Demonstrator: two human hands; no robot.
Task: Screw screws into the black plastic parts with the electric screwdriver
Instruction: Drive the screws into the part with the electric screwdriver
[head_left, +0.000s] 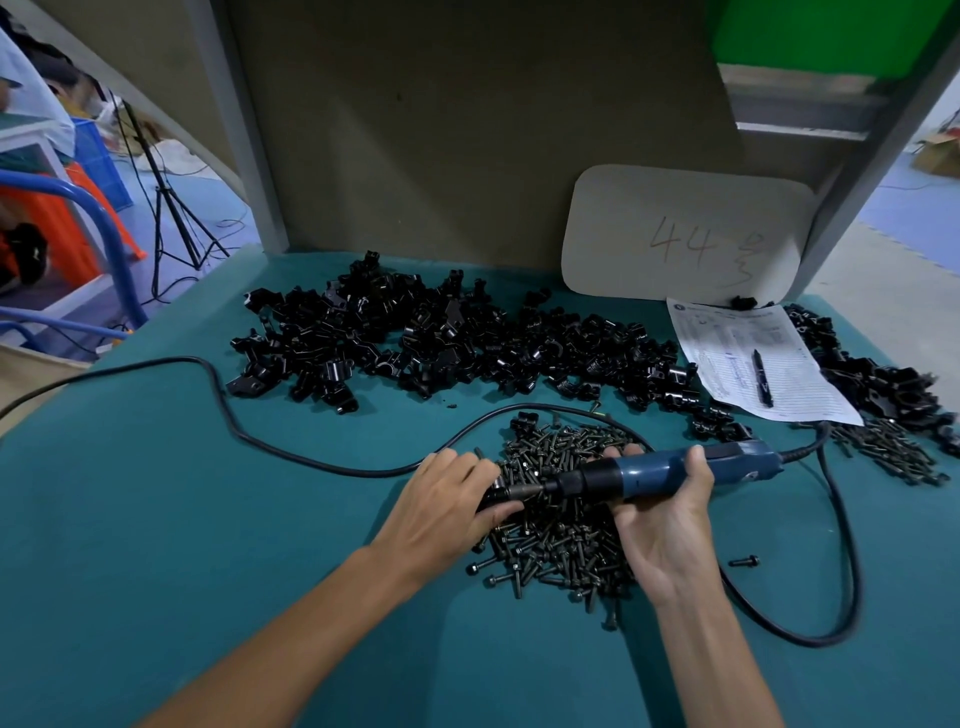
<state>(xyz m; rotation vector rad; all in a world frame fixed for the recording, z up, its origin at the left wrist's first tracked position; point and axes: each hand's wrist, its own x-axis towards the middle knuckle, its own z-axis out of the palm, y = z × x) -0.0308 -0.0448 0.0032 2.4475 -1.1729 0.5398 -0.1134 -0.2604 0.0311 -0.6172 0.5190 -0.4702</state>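
My right hand (662, 525) grips the blue electric screwdriver (660, 470), held level with its tip pointing left. My left hand (447, 501) holds a black plastic part (500, 494) against the screwdriver's tip, over a heap of dark screws (558, 530). My fingers hide most of the part, and the screw at the tip cannot be made out. A long pile of black plastic parts (441, 338) lies across the green table (156, 519) behind my hands. A smaller pile of parts (883, 384) sits at the far right.
The screwdriver's black cable (291, 454) loops over the table left and right of my hands. A paper sheet (753, 358) with a black pen (762, 378) lies at right, a beige card (685, 234) leans on the back wall. More screws (888, 452) lie at right.
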